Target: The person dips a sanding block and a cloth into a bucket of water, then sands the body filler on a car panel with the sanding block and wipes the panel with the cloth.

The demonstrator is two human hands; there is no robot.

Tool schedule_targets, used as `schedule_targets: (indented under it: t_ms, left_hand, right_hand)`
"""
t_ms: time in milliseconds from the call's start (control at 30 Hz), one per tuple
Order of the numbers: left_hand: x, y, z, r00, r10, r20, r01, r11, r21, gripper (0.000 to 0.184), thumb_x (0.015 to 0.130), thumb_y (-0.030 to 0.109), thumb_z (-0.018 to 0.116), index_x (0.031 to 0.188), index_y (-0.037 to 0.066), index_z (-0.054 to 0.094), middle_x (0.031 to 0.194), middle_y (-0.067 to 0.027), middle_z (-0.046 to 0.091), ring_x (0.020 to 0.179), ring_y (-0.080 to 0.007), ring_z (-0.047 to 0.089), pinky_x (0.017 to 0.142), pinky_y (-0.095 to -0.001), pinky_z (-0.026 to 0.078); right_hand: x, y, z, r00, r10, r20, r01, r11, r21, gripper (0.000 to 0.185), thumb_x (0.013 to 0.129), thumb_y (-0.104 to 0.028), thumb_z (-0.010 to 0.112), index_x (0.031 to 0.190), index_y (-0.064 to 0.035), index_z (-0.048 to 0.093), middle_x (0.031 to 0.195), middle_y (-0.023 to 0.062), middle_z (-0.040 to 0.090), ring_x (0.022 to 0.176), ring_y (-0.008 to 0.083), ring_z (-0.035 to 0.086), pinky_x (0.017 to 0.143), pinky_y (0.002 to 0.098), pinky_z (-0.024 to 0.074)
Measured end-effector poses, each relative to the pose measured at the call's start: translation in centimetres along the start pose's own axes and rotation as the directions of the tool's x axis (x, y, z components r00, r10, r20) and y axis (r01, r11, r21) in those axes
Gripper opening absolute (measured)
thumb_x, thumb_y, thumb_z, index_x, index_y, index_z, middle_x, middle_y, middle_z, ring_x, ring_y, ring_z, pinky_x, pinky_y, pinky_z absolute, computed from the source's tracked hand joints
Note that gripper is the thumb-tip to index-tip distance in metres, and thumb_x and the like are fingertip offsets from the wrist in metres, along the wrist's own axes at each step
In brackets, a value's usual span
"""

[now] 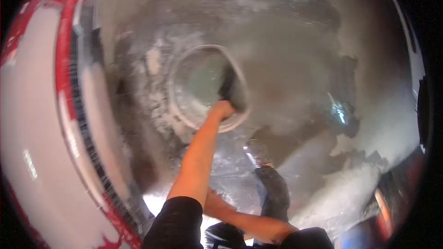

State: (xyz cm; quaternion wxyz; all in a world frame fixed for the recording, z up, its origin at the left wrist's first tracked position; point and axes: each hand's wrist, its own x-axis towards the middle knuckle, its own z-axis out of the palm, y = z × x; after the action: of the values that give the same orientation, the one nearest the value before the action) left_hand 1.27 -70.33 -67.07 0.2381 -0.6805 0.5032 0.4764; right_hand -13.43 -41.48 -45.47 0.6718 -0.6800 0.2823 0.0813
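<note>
My left hand point(224, 109) reaches down into a round, pale-rimmed bucket point(173, 90) on the floor. Its fingers are closed around a dark, elongated object point(227, 80), too blurred to name exactly. The object is inside the bucket's rim, over what looks like cloudy greenish water point(200, 80). Lower down, my right hand point(217, 205) is close to my body, partly behind my left forearm. Blur and the forearm conceal its fingers, so I cannot tell whether it holds anything.
At the left stands a vehicle body point(34, 106) in red and pale grey-white. Wet, patchy concrete floor point(286, 78) surrounds the bucket. My dark-trousered leg point(274, 191) is below it. A pale curved vehicle panel point(401, 124) borders the right, with a blurred orange item point(383, 207) lower down.
</note>
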Motion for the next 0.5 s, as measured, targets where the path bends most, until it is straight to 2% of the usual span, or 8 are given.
schedule_targets:
  t_ms: [67,133,200,233,300,333,433,500]
  left_hand:
    - [-7.0,-0.7,-2.6,0.963,0.197,-0.184,-0.25,0.908,-0.337,0.054,0.092,0.049,0.069,0.12,0.003,0.071,0.109,-0.0213,0.074,0.102,-0.0326,0.069,0.092,-0.0439,0.052]
    - [-14.5,-3.1,-5.0,0.965,0.134,-0.227,-0.239,0.807,-0.54,0.045,0.097,0.042,0.068,0.118,0.002,0.071,0.104,-0.0172,0.073,0.096,-0.026,0.068,0.088,-0.0377,0.053]
    - [-26.6,-4.8,-9.6,0.876,0.133,-0.463,-0.368,0.805,-0.465,0.036,0.099,0.033,0.068,0.118,0.002,0.071,0.103,-0.0109,0.072,0.097,-0.0191,0.065,0.087,-0.0323,0.053]
    - [-34.4,-4.2,-12.3,0.899,-0.093,-0.429,-0.242,0.71,-0.661,0.032,0.098,0.024,0.071,0.121,0.002,0.071,0.112,-0.0076,0.07,0.104,-0.0166,0.064,0.092,-0.0319,0.052]
    - [-46.3,-7.4,-15.4,0.658,-0.063,-0.75,-0.371,0.84,-0.396,0.03,0.094,0.02,0.075,0.119,0.004,0.072,0.121,-0.0102,0.066,0.113,-0.0228,0.063,0.1,-0.0362,0.051]
    - [-52.6,-8.6,-16.9,0.631,-0.192,-0.752,-0.383,0.766,-0.517,0.03,0.091,0.015,0.077,0.12,0.005,0.072,0.126,-0.0115,0.065,0.118,-0.0242,0.061,0.1,-0.0379,0.051]
    - [-65.9,-10.1,-22.8,0.356,-0.112,-0.928,0.008,0.993,-0.117,0.041,0.087,0.009,0.075,0.128,0.007,0.068,0.128,-0.0179,0.063,0.12,-0.0291,0.059,0.101,-0.04,0.05]
    - [-69.5,-10.1,-25.3,0.331,0.055,-0.942,0.385,0.903,0.188,0.048,0.084,0.006,0.074,0.131,0.009,0.067,0.131,-0.0198,0.062,0.121,-0.0339,0.059,0.103,-0.0446,0.049]
  right_hand:
    - [-0.2,-2.6,-5.8,0.992,-0.126,0.033,0.127,0.992,-0.024,0.054,0.087,-0.026,0.073,0.133,-0.0028,0.055,0.125,0.0303,0.053,0.109,0.0495,0.06,0.091,0.0579,0.054]
    - [0.6,-2.4,-3.6,0.97,0.194,0.144,-0.19,0.981,-0.04,0.058,0.088,-0.025,0.072,0.138,-0.0069,0.052,0.127,0.0287,0.052,0.113,0.0499,0.056,0.094,0.0584,0.0519]
    - [0.2,-4.7,-6.0,0.984,0.074,0.159,-0.043,0.981,-0.191,0.059,0.087,-0.032,0.076,0.133,-0.0043,0.051,0.126,0.0325,0.052,0.115,0.047,0.058,0.093,0.0565,0.0529]
    - [0.4,-4.1,-5.1,0.984,0.102,0.145,-0.074,0.979,-0.189,0.061,0.086,-0.031,0.077,0.133,-0.0047,0.051,0.127,0.0325,0.051,0.116,0.0471,0.058,0.093,0.0561,0.053]
    - [0.9,-1.6,-1.4,0.978,0.174,0.112,-0.152,0.972,-0.18,0.064,0.083,-0.031,0.08,0.134,-0.0056,0.051,0.129,0.0325,0.05,0.116,0.0473,0.058,0.093,0.0553,0.0531]
    - [1.1,-1.0,-0.4,0.978,0.177,0.107,-0.157,0.972,-0.174,0.066,0.082,-0.031,0.082,0.134,-0.0058,0.05,0.13,0.0324,0.049,0.116,0.0474,0.058,0.093,0.0546,0.053]
    - [1.2,-0.6,0.5,0.965,0.248,0.086,-0.232,0.959,-0.164,0.07,0.081,-0.032,0.085,0.137,-0.0089,0.05,0.134,0.0311,0.048,0.12,0.0473,0.056,0.096,0.052,0.0522]
    - [1.3,0.1,0.9,0.96,0.258,0.108,-0.238,0.957,-0.164,0.069,0.081,-0.033,0.085,0.137,-0.0104,0.05,0.135,0.0306,0.048,0.121,0.0468,0.056,0.097,0.0524,0.0515]
